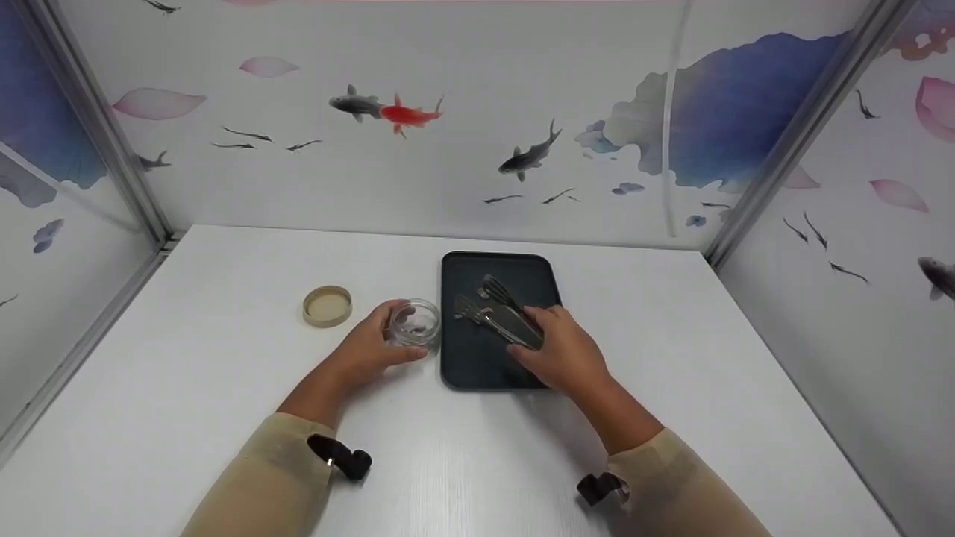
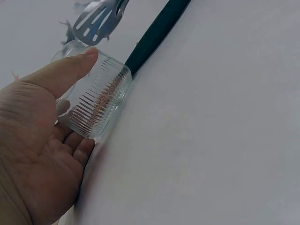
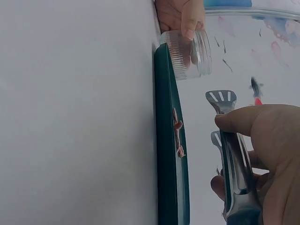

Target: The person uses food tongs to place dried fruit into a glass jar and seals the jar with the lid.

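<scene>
A round lid (image 1: 327, 306) is noted on the table (image 1: 186, 328). A glass jar (image 1: 415, 322) is grasped by the left hand (image 1: 367, 341), just beside a dark tray (image 1: 477, 371). Above the tray, slotted metal tongs (image 3: 238, 171) are gripped by the right hand (image 1: 573, 354).

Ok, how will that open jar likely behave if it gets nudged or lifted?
The jar looks like clear glass, so it is probably stiff and breakable. Its ribbed wall may give the left hand some grip. Being round, it could roll if it tips over.
</scene>
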{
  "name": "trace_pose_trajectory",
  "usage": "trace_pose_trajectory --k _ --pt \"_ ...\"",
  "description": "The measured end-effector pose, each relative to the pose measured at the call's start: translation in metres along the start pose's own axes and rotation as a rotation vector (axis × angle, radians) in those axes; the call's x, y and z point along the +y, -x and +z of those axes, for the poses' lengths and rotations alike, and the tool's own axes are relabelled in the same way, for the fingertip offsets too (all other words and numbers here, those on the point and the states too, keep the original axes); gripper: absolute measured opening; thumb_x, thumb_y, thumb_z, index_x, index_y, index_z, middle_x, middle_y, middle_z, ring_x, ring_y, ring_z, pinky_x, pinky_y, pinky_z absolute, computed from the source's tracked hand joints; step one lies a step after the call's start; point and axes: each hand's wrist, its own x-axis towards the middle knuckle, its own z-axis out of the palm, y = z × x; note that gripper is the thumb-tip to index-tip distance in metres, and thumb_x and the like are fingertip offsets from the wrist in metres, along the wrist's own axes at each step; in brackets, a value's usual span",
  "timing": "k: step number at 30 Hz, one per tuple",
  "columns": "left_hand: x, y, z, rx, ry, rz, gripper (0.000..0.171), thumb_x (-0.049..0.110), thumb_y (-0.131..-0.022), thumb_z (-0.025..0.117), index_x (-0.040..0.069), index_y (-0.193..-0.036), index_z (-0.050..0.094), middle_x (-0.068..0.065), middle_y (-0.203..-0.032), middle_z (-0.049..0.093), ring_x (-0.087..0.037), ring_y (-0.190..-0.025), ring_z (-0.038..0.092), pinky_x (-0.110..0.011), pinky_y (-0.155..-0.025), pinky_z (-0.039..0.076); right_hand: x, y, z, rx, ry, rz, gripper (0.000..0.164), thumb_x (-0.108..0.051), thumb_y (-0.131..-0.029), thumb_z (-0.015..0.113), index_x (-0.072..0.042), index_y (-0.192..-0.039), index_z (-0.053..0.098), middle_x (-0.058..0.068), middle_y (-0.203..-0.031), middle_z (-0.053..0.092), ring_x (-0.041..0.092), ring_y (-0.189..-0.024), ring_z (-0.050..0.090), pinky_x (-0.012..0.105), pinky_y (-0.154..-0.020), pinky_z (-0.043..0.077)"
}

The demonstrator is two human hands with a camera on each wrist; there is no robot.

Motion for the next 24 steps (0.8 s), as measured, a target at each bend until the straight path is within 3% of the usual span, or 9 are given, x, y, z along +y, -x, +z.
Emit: trace_pose_trajectory --k 8,14,24 --pt "0.0 0.001 0.001 0.005 0.008 -0.004 0.1 0.04 -0.083 0.094 0.022 -0.163 0.037 0.0 -0.166 0.049 -0.033 -0.159 0.04 -0.052 -0.131 0.033 0.008 -0.008 0.005 -0.033 0.022 0.02 0.077 -0.046 -0.094 0.081 -0.02 -0.16 0.051 0.011 -0.148 0.058 0.025 -0.115 0.062 0.046 -0.097 0.054" --pt "0.0 0.001 0.002 0.003 0.022 -0.025 0.098 0.04 -0.084 0.093 0.026 -0.163 0.038 0.003 -0.166 0.049 -0.034 -0.159 0.04 -0.054 -0.129 0.036 0.012 -0.011 0.01 -0.053 0.074 0.014 0.073 -0.045 -0.093 0.08 -0.018 -0.156 0.056 0.009 -0.138 0.062 0.023 -0.106 0.062 0.043 -0.09 0.054" --pt "0.001 0.001 0.0 0.009 0.018 -0.015 0.098 0.04 -0.084 0.093 0.023 -0.163 0.038 0.001 -0.165 0.05 -0.035 -0.157 0.043 -0.052 -0.128 0.037 0.011 -0.014 0.012 -0.066 0.094 0.012 0.071 -0.043 -0.094 0.08 -0.016 -0.155 0.057 0.011 -0.136 0.063 0.024 -0.107 0.063 0.042 -0.089 0.055"
